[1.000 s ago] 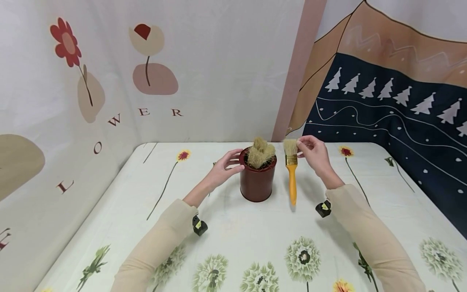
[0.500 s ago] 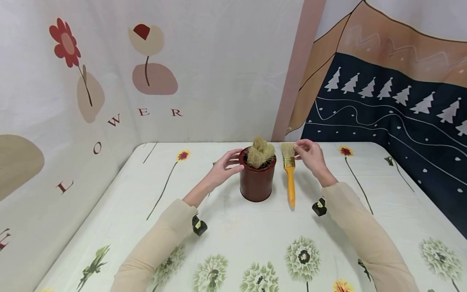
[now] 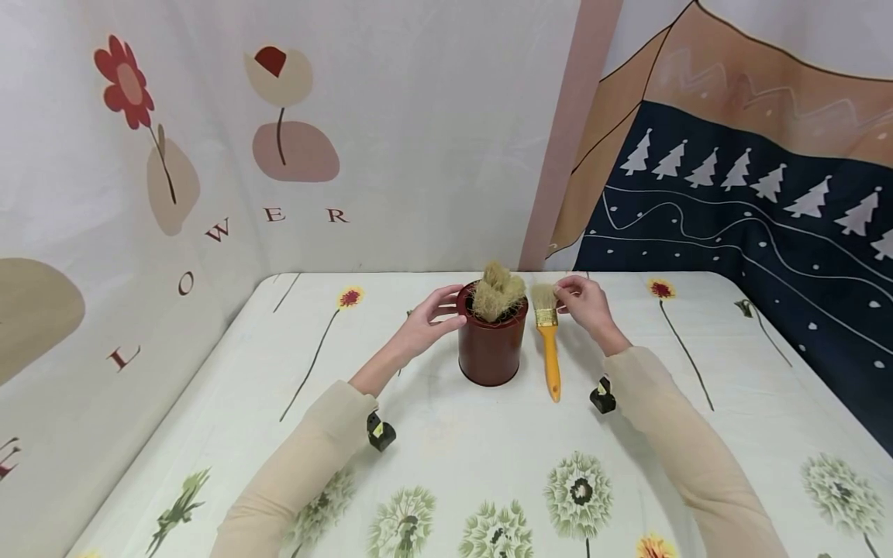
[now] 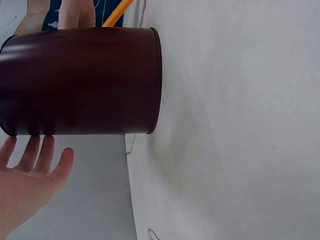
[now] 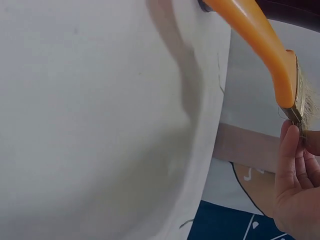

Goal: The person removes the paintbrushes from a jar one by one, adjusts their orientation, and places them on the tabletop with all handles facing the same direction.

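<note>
Right hand (image 3: 584, 304) pinches brush (image 3: 547, 333) bristles, handle hanging down.

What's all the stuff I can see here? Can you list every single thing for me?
Pot: one, dark red-brown, upright near the middle of the table.
Brushes in the pot: a clump, tan bristles up; count unclear.
Paintbrush: one, orange handle, pale bristles, just right of the pot, bristle end up, handle pointing down toward the table.
Tablecloth: one, white with printed dandelions and flowers, covers the table.
Left backdrop: one, white with red and beige flowers and letters.
Right backdrop: one, dark blue with white trees under brown hills.
Wrist cameras: two, black, one on each wrist.
Left hand: one, fingers straight against the pot's left side.
Right hand: one, its grip pinches the paintbrush at the bristle end.
</note>
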`<state>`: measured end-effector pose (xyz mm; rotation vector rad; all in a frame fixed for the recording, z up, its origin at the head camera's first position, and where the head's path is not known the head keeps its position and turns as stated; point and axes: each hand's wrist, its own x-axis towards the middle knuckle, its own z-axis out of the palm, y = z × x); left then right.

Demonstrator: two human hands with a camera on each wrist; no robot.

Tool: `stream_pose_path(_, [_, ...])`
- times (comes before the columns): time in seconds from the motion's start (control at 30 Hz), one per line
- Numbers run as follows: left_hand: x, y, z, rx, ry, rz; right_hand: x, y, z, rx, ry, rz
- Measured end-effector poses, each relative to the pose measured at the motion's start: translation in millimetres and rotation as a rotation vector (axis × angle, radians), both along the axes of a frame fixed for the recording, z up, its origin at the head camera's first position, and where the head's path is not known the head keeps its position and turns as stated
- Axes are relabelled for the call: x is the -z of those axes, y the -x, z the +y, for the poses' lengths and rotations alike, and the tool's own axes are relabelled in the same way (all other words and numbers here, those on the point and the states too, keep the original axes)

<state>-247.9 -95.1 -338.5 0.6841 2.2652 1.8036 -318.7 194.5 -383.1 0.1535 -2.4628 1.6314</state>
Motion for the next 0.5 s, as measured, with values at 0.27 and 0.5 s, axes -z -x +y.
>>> stream_pose_path(0.27, [1.9,0.3,0,0.013,-0.020,-0.005,4.6,-0.9,-4,-0.007,-0.055,-0.087])
stream_pose_path(0.5, [0.9,0.1,0,0.010,-0.014,-0.006,10.2,-0.1,-4,-0.049,-0.070,-0.101])
